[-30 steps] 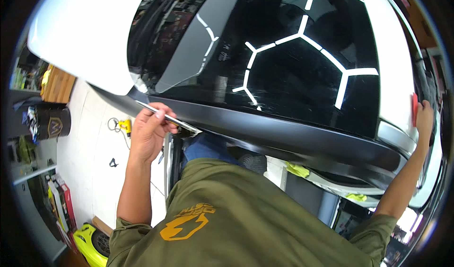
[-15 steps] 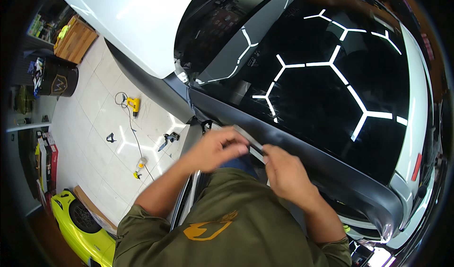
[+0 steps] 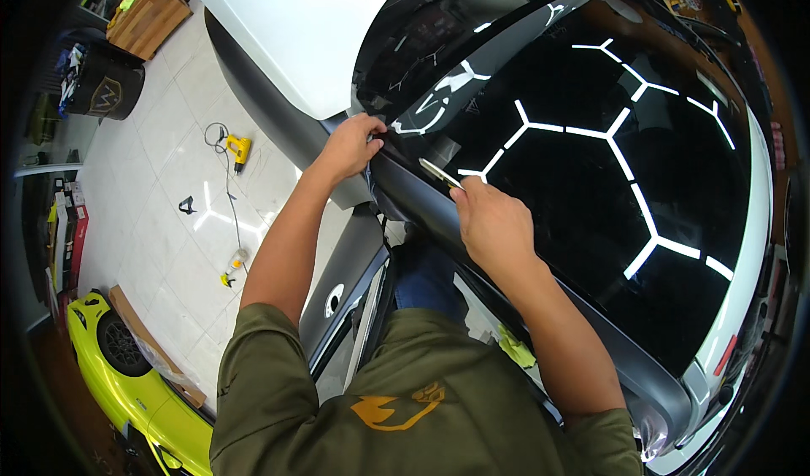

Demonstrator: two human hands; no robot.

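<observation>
My right hand is closed around a slim silver utility knife, its far end pointing up and left over the dark glass. My left hand is at the corner where the white hood meets the glass, with its fingertips pinched together. What lies between those fingertips is hidden. Just below them, a loose, wrinkled edge of dark grey film hangs at the end of the matte grey roof rail. Both arms reach forward from my body, which stands in the open doorway.
The car's white hood and glossy black roof surround my hands. An open grey door stands to my left. On the tiled floor lie a yellow heat gun with its cord and a small yellow-and-white tool. A lime-green car is lower left.
My hands have moved apart and forward from in front of my chest. The left now touches the glass corner; the right has carried the knife over the roof's edge.
</observation>
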